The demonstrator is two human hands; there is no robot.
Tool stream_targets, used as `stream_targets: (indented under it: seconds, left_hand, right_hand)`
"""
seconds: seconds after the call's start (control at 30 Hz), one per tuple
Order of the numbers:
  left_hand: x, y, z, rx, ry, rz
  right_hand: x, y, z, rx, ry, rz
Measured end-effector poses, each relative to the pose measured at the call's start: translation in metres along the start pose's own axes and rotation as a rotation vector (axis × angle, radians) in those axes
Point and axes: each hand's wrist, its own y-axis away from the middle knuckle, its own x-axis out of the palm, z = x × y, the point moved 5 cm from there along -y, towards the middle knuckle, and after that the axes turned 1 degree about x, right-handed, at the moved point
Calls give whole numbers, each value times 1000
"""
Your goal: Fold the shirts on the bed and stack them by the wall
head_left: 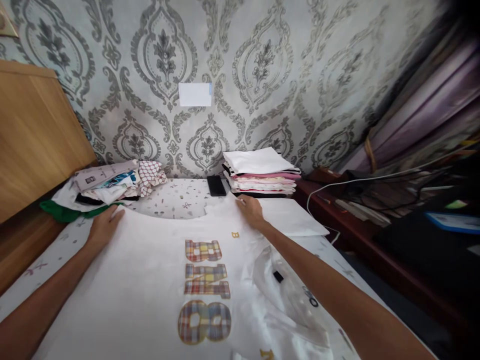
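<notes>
A white T-shirt (146,280) with large plaid letters lies spread over the surface in front of me. My left hand (107,224) pinches its far left edge between thumb and fingers. At the far right edge, my right hand (249,211) grips the same cloth, with the forearm crossing over the right side. Beneath that forearm is a loose, wrinkled white part with a small black tag (278,276). Close behind my right hand lies a flat folded white cloth (294,217).
Folded clothes are stacked (262,175) against the wall, beside a black phone (216,186). A looser pile of clothes (108,182) lies at the back left, near a wooden cabinet (37,135). On the right, a white cable (350,179) runs over a dark red ledge (337,215).
</notes>
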Motion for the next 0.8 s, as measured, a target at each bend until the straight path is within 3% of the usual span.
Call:
stream_targets:
  seconds: [0.13, 0.23, 0.47, 0.7, 0.8]
  left_hand:
    - [-21, -2, -11, 84, -45, -99]
    - [-27, -7, -13, 66, -109, -138]
    - [1, -6, -9, -29, -403, 180]
    - [0, -7, 0, -20, -386, 237]
    - [0, -6, 11, -52, -340, 190]
  right_hand:
    - [-22, -9, 9, -58, -75, -174]
    - [-19, -16, 11, -42, -84, -241]
    - [22, -14, 1, 35, -17, -56]
    - [5, 21, -3, 11, -71, -37]
    - [-11, 51, -24, 39, -152, -79]
